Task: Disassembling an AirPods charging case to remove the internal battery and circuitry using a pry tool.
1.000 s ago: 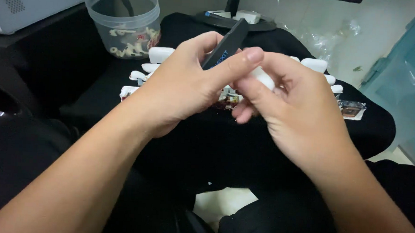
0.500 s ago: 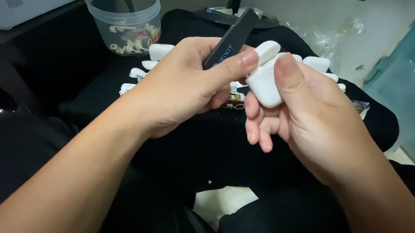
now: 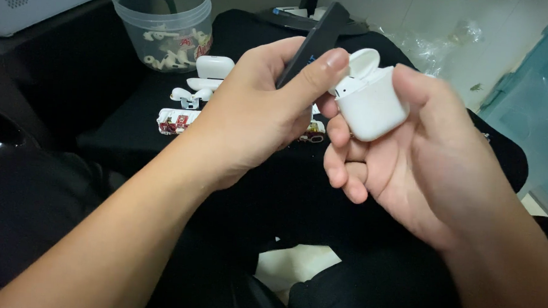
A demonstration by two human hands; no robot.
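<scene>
A small white earbud case (image 3: 372, 103) is held up in front of the chest, above a black cloth-covered surface (image 3: 135, 131). Its lid (image 3: 361, 61) is flipped open and tilted back, and an earbud can be seen seated inside at the rim. The case is clamped in the right hand (image 3: 419, 159): the thumb is pressed along its right side, and the fingers are curled beneath and behind it, with the palm turned upward and toward the left. The right forearm is extended in from the lower right corner.

A slim black tool (image 3: 314, 40) is pinched in the left hand (image 3: 257, 117) between the thumb and the folded fingers, its length angled up and to the right. The left thumb tip is laid just beside the open mouth of the case, touching or nearly touching its left edge. The back of the left hand is turned toward the camera, and the left forearm is stretched in from the lower left.

On the cloth behind the hands, more white cases (image 3: 213, 67) and loose white parts (image 3: 190, 95) are laid out, with small circuit boards (image 3: 175, 121) near them. Farther back, a clear plastic tub (image 3: 163, 25) with white pieces inside is set.
</scene>
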